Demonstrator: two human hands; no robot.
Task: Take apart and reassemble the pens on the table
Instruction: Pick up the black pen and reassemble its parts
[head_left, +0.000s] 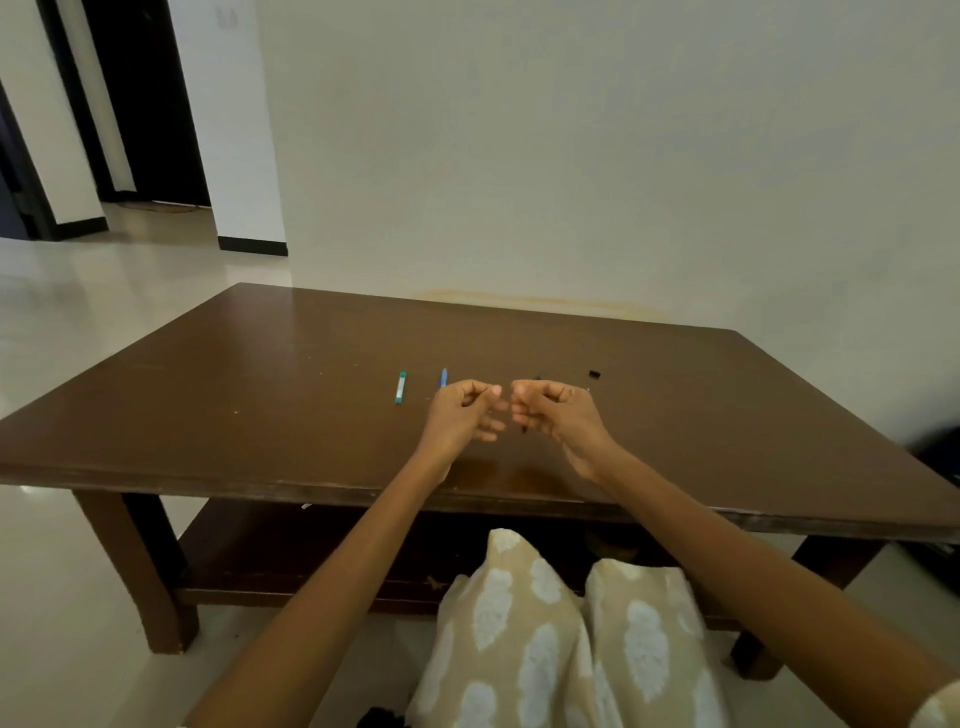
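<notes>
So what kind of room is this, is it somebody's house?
Probably a living room in a home. A low brown wooden coffee table with a lower shelf stands on a glossy pale tiled floor, against a plain cream wall, and dark open doorways lead off at the left.

head view, looking forward and down over table (260, 374), hands near centre

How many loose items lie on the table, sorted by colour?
Green pen: 1
Blue pen, partly hidden behind the left hand: 1
Small black piece: 1
Total: 3 lying clear of the hands; anything held is too hidden to count.
</notes>
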